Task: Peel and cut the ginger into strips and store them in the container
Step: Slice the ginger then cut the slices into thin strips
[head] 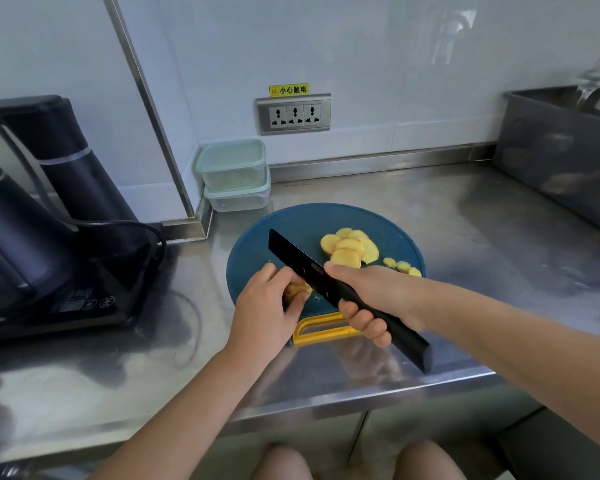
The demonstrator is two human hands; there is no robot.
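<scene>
Steel counter (430, 216), mid-prep. At far left a black kettle stand (59, 216) trails its cord (136, 226) toward my side, a snag risk if my elbow swings wide. In the back corner sit two stacked containers (234, 174), lids on and well apart from the work.

My left hand (267, 303) curls over a small ginger piece (297, 291) and pins it to the blue cutting board (291, 223). This is the main hazard: the stub is short and mostly hidden under my fingers, and the black knife (293, 259) runs right beside my knuckles. If the piece rolls or my fingertips creep out, the edge meets skin. The board could also skate on smooth steel under a hard push.

Right of the blade lies a pile of ginger slices (349, 249), w/ a few smaller slices (402, 266) near the board's edge. These are rounds, not strips yet, and loose ones could get knocked off.

My right hand (374, 299) wraps the knife handle, thumb fwd near the blade's heel. A damp grip could twist there.

At far right is a grey tub (561, 168), uninvolved.
</scene>
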